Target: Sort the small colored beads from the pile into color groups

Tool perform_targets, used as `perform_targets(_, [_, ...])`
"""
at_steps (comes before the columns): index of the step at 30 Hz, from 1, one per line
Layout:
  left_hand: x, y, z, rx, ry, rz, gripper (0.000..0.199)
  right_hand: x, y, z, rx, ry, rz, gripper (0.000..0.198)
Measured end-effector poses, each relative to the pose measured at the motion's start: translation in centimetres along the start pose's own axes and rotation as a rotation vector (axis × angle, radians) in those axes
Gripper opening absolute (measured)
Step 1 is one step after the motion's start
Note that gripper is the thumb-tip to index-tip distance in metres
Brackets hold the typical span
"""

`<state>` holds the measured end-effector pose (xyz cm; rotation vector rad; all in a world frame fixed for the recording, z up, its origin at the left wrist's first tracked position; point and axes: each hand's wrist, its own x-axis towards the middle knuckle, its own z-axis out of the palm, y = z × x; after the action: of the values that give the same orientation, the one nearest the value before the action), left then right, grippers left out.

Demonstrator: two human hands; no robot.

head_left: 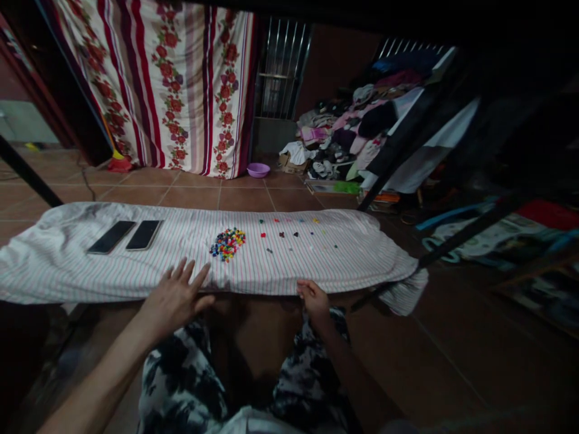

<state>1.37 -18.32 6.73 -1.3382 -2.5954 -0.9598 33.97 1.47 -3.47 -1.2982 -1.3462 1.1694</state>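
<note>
Small coloured pieces (228, 244) lie in one heap near the middle of a long covered surface (362, 259), and I take this heap as the centre of my clock, with twelve at the far side. Toward three o'clock, separate pieces (281, 234) lie apart from each other in loose rows. Toward nine o'clock are two dark flat devices (145, 234), which look like phones.

The left hand (174, 301) is at about seven o'clock, palm down, its grip spread wide, and I see nothing held in it; whether its fingers touch the surface, I cannot tell. The right hand (316, 304) is at about four o'clock, by the near edge. Its grip is closed, thumb and forefinger brought together; if some tiny piece is between them, I cannot tell from here.

For such small things, I judge the tips of two fingers better than the whole hand. It is best to pick from the border of the heap, because a reach into its middle could scatter the neighbours. The striped cloth (194, 226) has soft folds, so I would advise light pressure and no pulling, otherwise the rows may shift.
</note>
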Motion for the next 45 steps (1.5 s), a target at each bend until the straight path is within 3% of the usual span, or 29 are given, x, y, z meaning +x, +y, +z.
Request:
perform_targets(3, [3.1,-1.3,1.4,0.122,-0.213,0.302,0.046,0.6,-0.5,-0.1,-0.040,-0.029,0.015,0.044])
perform_targets(4, [4.5,-1.7,2.2,0.181,-0.233,0.320,0.044,0.7,-0.8,0.0,-0.064,-0.040,0.011,0.043])
perform_targets(8, [9.0,-3.6,6.2,0.327,-0.092,0.018,0.048,1.1,-2.3,1.6,-0.164,-0.121,-0.026,0.039])
perform_targets(12, [9.1,-4.1,9.9,0.349,-0.018,-0.076,0.056,1.8,-3.9,4.4,-0.253,-0.282,-0.182,0.032])
perform_targets(16, [8.0,-3.6,11.2,0.430,-0.075,-0.070,0.055,3.4,-5.0,8.7,-0.300,-0.421,-0.365,0.028])
perform_targets(25, [8.0,-3.7,11.5,0.487,-0.026,-0.045,0.052,7.6,-7.4,21.1,-0.612,-0.682,-0.745,0.035])
perform_targets(30, [8.2,-3.5,11.5,0.479,-0.040,-0.060,0.052,9.1,-8.7,26.1,-0.881,-0.755,-0.777,0.035])
perform_targets(35, [8.2,-3.5,11.5,0.500,-0.021,-0.045,0.051,9.6,-8.8,27.3,-0.997,-0.776,-0.760,0.036])
perform_targets(45, [8.0,-3.6,11.7,0.504,-0.016,-0.049,0.051,10.6,-8.2,25.7,-0.909,-0.799,-0.770,0.024])
